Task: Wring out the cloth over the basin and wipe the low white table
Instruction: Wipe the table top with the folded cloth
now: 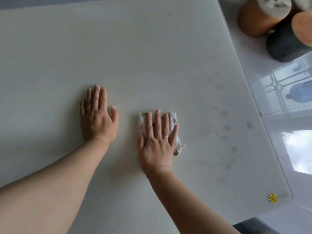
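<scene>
The low white table (152, 48), matte and flat-topped, fills nearly the whole view; its right edge runs diagonally from the top down to the lower right. Beyond that edge lies a glossy pale tiled floor (276, 78) that mirrors a window with a patterned grille and a patch of sky. At the upper right, on the floor, three cylindrical things stand close together: a tan-orange cylinder with a pale patterned top (251, 21), a dark grey ribbed cylinder (283, 46) just beside it, and a second orange cylinder (303, 27) cut off by the frame edge.

Two bare forearms reach in from the bottom. The left hand (98, 115) rests palm down on the bare table left of centre, its fingers straight and close together, thumb out to the side, holding nothing. The right hand (157, 142) lies flat just beside it, fingers straight and slightly spread, pressing down on a folded white cloth (172, 117) with small yellow-and-black print. The cloth sits on the tabletop near its middle, showing past the fingertips and along the outer side of the hand, with a frayed corner sticking out.

To the right of the cloth, a scatter of round damp spots (227, 127) marks the surface toward the table's edge. A small yellow flower-shaped sticker (273, 198) sits near the table's lower right corner. Each hand wears a thin gold ring: left (88, 109), right (165, 136).
</scene>
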